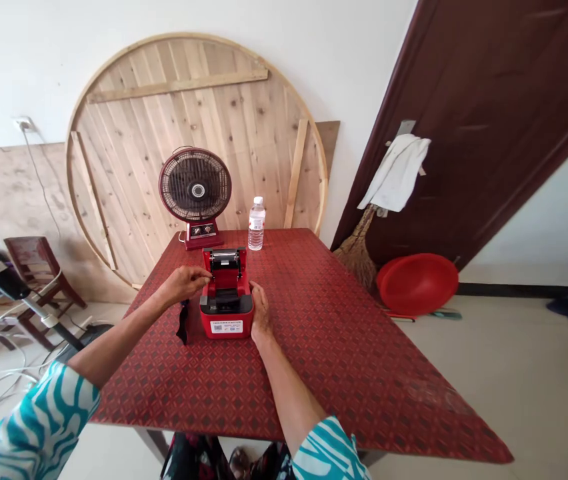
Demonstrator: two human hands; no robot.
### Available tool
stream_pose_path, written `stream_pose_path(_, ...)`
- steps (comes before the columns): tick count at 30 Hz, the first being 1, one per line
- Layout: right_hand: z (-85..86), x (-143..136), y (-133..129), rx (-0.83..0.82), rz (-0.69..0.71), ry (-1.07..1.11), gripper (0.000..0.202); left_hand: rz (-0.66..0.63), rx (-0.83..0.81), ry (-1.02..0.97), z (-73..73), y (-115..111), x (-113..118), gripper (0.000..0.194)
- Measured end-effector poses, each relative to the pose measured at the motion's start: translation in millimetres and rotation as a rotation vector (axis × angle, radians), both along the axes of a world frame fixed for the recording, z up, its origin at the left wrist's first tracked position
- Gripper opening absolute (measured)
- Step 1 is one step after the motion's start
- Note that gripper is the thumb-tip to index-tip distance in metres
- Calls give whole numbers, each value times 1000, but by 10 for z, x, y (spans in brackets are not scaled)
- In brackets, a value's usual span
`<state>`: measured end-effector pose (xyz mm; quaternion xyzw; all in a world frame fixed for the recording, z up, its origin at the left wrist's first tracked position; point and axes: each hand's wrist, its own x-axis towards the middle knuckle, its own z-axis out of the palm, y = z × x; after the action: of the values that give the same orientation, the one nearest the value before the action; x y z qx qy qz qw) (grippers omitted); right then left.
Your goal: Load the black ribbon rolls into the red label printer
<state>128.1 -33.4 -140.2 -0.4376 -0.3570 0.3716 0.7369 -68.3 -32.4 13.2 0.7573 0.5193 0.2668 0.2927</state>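
A red and black label printer [227, 325] stands on the table with its lid [225, 260] raised; a dark roller spans the lid. My left hand [187, 281] is at the printer's left side, thumb and fingers pinched together by the lid's lower left edge. Whatever lies between those fingertips is too small to make out. Against the right side of the printer, my right hand [261, 310] is wrapped, gripping the housing; its fingertips are partly hidden behind it. A black strip [182, 323] lies just left of the printer.
Behind the printer are a dark red fan [197, 193] and a clear water bottle [257, 225]. The patterned red table [344, 373] has a wooden round board [204, 120] behind it. A floor stand [39, 310] with cables is at left; a red basin [419, 283] and broom [359, 250] are at right.
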Motion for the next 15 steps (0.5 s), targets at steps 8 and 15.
stream_pose_path(8, 98, -28, -28, -51, 67, 87, 43, -321, 93, 525, -26, 328, 461, 45)
stream_pose_path(15, 143, -34, -37, -70, 65, 49, 37, -456, 104, 762, -133, 497, 614, 37)
